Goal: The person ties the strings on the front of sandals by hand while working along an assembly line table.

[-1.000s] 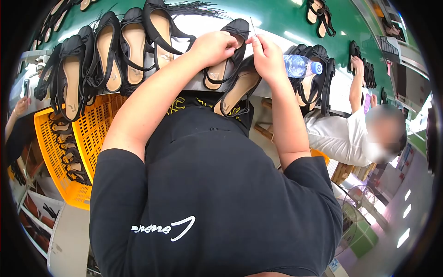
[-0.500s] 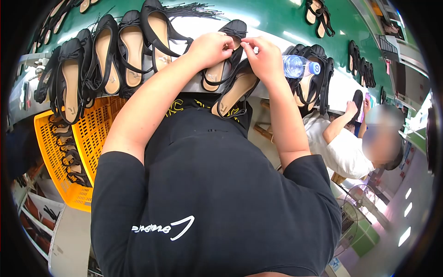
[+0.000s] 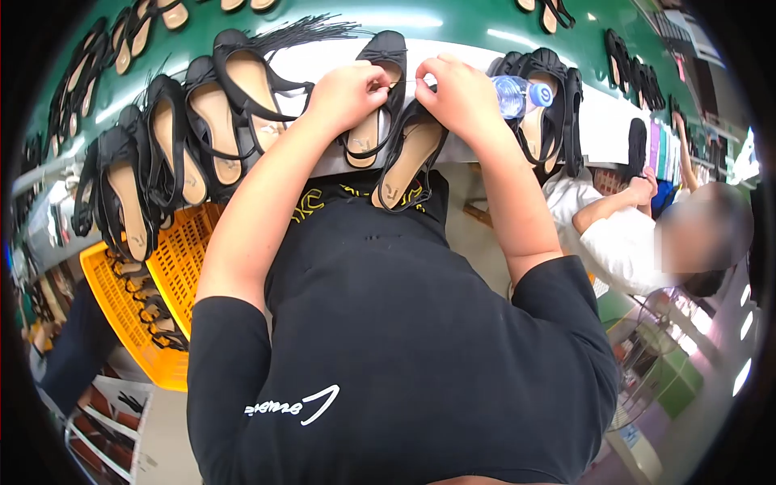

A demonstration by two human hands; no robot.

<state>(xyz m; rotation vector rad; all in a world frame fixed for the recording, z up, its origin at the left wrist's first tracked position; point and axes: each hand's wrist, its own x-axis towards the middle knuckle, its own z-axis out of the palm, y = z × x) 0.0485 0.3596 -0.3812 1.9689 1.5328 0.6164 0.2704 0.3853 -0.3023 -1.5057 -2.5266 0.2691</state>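
My left hand [image 3: 349,95] and my right hand [image 3: 459,94] are both closed in a pinch. A thin dark strand [image 3: 404,82] seems to run between their fingertips. Something small and white shows at the right fingers, too small to name. Under the hands lies a black shoe [image 3: 369,132] with a bow on its toe and a tan insole. Its neighbour, a second black shoe [image 3: 406,166], leans over the table's near edge below my right hand. A clear water bottle [image 3: 512,97] with a blue cap lies just right of that hand.
Several black strapped shoes [image 3: 174,141] line the table edge at left, with more right of the bottle. A bundle of black cords [image 3: 311,29] lies behind them. Yellow crates [image 3: 174,368] with shoes stand below left. At right, a co-worker in a white shirt [image 3: 622,246] holds a dark shoe.
My hands have drawn slightly apart, and the strand between them now shows. The whole view has shifted a little. The co-worker's raised arm has changed position.
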